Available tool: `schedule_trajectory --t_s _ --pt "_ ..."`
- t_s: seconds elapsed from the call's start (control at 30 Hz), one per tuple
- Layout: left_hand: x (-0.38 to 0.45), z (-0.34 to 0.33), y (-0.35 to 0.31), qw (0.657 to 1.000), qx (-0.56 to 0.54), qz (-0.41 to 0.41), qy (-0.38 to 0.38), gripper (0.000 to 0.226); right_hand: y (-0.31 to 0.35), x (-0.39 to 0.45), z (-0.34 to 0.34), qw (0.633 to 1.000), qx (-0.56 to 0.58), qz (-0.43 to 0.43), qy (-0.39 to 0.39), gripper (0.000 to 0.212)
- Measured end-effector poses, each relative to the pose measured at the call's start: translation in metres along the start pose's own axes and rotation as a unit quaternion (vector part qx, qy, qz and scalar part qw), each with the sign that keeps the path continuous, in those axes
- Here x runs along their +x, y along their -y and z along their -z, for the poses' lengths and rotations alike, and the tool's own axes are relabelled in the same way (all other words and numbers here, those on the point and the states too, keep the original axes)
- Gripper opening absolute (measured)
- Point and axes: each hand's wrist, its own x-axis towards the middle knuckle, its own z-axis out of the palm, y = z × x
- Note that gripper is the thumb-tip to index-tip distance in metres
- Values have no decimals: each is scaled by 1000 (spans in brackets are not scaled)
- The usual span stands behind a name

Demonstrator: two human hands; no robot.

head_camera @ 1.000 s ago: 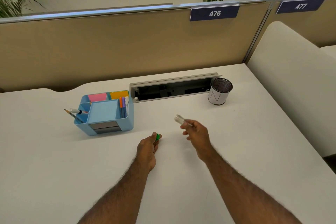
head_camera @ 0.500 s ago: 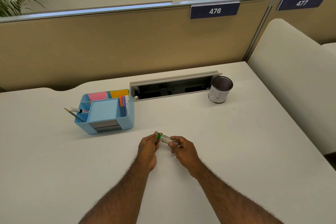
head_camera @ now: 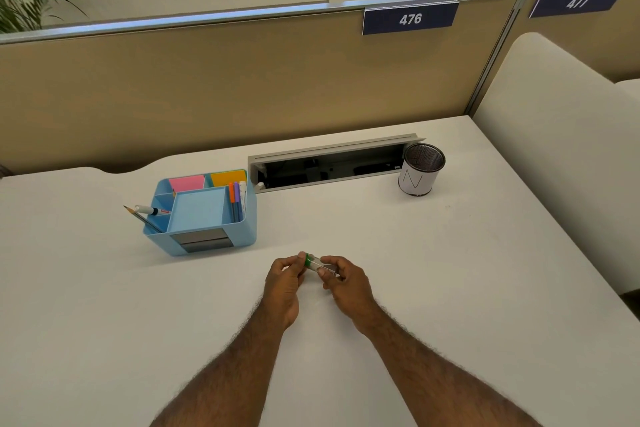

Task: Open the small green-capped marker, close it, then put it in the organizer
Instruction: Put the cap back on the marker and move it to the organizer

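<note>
A small marker (head_camera: 313, 262) with a green part and a clear part is held level just above the white desk, between both hands. My left hand (head_camera: 284, 282) pinches its green end. My right hand (head_camera: 344, 282) pinches the clear end, and the two parts are joined together. The light blue organizer (head_camera: 249, 218) stands on the desk to the far left of the hands, with pink and orange sticky notes, several pens, a pencil and a white marker in its compartments. Fingers hide most of the marker's ends.
A mesh pen cup (head_camera: 420, 170) stands at the back right next to an open cable tray (head_camera: 329, 165) sunk into the desk. A tan partition (head_camera: 242, 80) closes the far edge and a cream panel (head_camera: 561, 156) borders the right side.
One second ago the hands were apart, left on the green part and right on the clear part. They came together and the two parts now sit joined between the fingers.
</note>
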Motion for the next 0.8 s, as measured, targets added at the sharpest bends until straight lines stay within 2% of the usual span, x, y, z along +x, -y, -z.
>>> schedule_trajectory --t_s 0.2,0.37,0.63,0.7,0.8 --pt "0 0 -1 1000 5 -6 0 7 4 -3 -2 1000 10 -16 -23 25" --pt "3 -5 -4 999 40 -31 -1 12 10 -5 -5 993 86 -57 -48 21" --pt "-2 -5 -10 999 22 -39 24 13 28 -8 -1 978 177 -109 -9 15" --pt "-2 -4 -12 998 26 -38 30 14 28 -6 1 967 219 -130 6 16" --pt "-3 -2 -15 998 40 -43 32 16 28 -6 2 928 318 -191 45 16"
